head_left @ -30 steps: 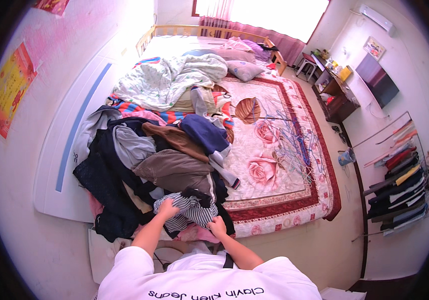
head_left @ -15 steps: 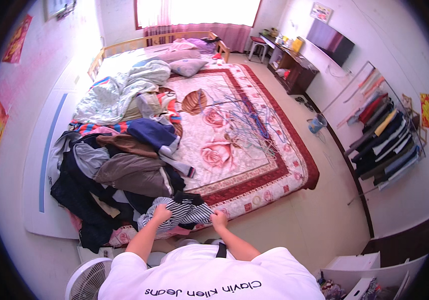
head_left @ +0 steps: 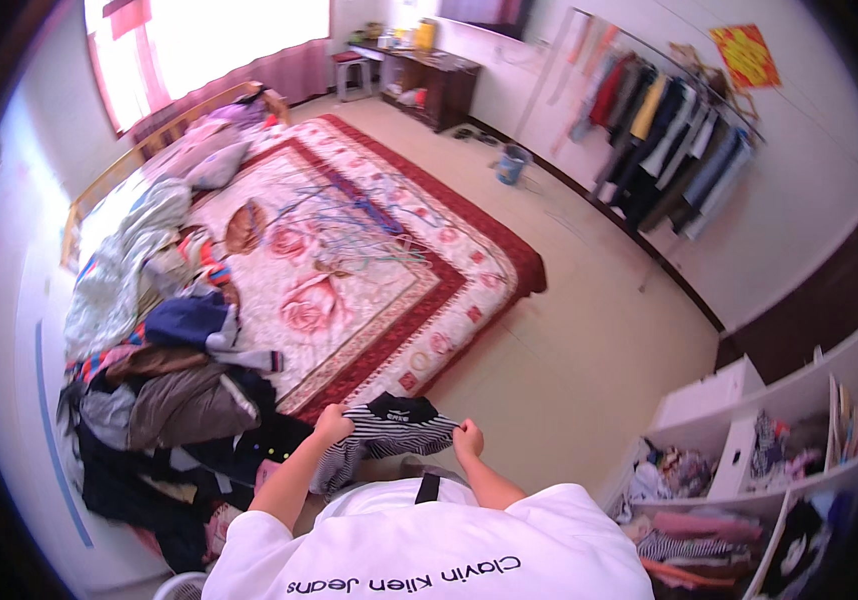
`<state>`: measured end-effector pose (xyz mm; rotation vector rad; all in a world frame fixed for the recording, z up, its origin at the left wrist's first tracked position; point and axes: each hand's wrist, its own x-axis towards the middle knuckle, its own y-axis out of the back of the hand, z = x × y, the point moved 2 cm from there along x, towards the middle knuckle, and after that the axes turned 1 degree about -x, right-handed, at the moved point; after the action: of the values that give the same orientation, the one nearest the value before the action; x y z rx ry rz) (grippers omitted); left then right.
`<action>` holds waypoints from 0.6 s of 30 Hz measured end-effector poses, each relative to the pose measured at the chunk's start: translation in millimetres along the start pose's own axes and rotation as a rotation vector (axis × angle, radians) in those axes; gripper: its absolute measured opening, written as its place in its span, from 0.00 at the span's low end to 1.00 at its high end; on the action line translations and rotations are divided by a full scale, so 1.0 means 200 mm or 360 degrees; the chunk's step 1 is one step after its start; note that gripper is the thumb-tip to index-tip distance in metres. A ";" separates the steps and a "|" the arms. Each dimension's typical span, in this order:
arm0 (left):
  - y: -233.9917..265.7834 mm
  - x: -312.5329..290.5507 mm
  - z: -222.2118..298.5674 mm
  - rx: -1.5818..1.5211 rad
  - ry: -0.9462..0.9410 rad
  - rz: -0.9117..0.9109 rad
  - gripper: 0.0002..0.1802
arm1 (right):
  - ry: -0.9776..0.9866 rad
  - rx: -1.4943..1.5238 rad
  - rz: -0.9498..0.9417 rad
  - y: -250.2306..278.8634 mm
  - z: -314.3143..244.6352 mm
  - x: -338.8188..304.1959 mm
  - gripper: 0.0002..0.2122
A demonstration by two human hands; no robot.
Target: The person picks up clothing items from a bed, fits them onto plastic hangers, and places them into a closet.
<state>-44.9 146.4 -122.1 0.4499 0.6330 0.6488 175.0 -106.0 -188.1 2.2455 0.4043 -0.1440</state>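
A black-and-white striped shirt [head_left: 389,437] with a black collar part hangs stretched between my two hands, in front of my body at the bed's near edge. My left hand [head_left: 333,426] is closed on its left side, and my right hand [head_left: 468,440] pinches the opposite side. The lower part of the shirt drops toward my lap, partly hidden by my white top. Left of it lies a heap of mixed clothes [head_left: 184,405], dark, brown and grey, on the bed's near left corner.
The bed has a red-bordered rose blanket [head_left: 314,305] with a tangle of thin blue and green hangers [head_left: 374,225] on it. A clothes rack [head_left: 624,35] stands along the right wall. Open shelves [head_left: 739,490] of folded clothes are at lower right. A blue bucket [head_left: 512,167] sits on the floor.
My view has turned to the right, bringing the shelves further in. The striped shirt has come away from the clothes heap and is spread wider between both hands.
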 end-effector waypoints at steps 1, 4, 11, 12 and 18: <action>-0.04 0.06 0.02 -0.0113 -0.0067 -0.0075 0.17 | -0.0022 0.0042 0.0016 0.03 0.03 0.02 0.06; -0.16 0.13 0.37 -0.0474 -0.0134 -0.0386 0.14 | -0.0066 0.0072 0.0149 0.13 0.17 0.04 0.06; -0.54 0.07 1.01 -0.0609 -0.0307 -0.1026 0.08 | 0.0195 0.0306 0.0636 0.28 0.10 0.05 0.29; -0.54 0.03 1.07 -0.0575 -0.0302 -0.1059 0.09 | 0.0145 0.0388 0.0720 0.33 0.03 0.04 0.27; -0.69 0.26 1.16 -0.0547 -0.0713 -0.1241 0.14 | -0.0089 0.0719 0.0708 0.58 -0.01 0.03 0.14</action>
<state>198.2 39.5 -53.0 -0.0006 0.2200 -0.0983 220.6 -173.1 -103.9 2.7066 -0.1852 -0.0664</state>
